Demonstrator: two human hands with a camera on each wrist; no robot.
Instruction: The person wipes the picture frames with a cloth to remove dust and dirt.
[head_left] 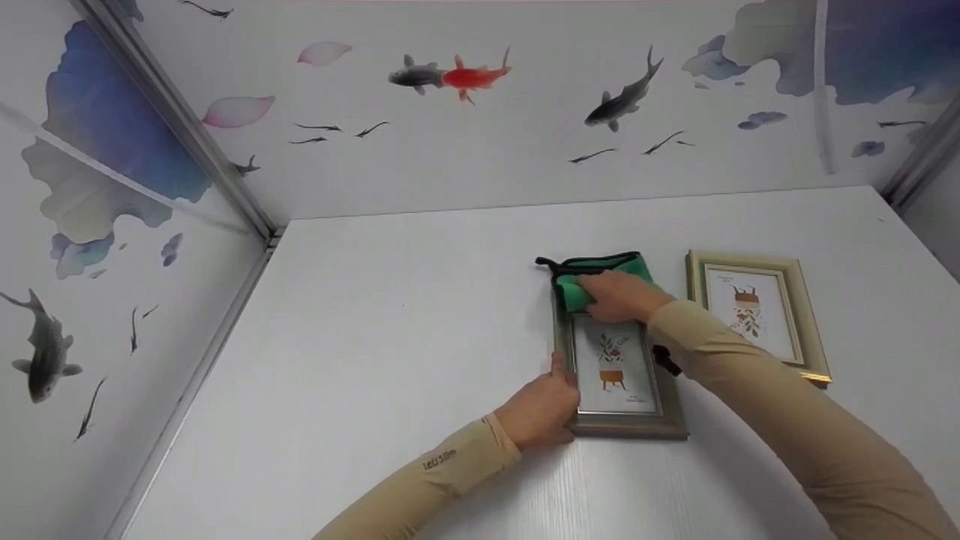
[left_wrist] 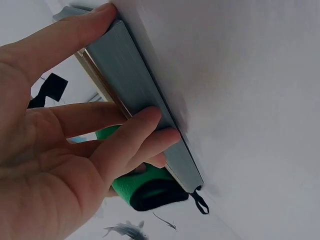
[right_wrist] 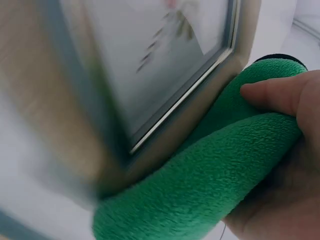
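A picture frame (head_left: 637,429) with a plant-and-vase print hangs on the white wall. My left hand (head_left: 538,411) holds its lower left corner; in the left wrist view the thumb lies at the corner and the fingertips rest along the frame's side (left_wrist: 145,85). At the top edge, my right hand (head_left: 622,295) grips a folded green cloth (head_left: 576,294) with black trim against the frame. The right wrist view shows the fuzzy cloth (right_wrist: 200,170) bent over the frame's edge, the thumb (right_wrist: 272,95) pressing on it. The palm side of that hand is partly hidden.
Close on the right hangs a second, gold picture frame (head_left: 814,349) with a similar print, partly behind the right sleeve (head_left: 750,382). Above is a ceiling (head_left: 525,150) painted with fish and petals. A metal rail (head_left: 202,135) runs along the left corner.
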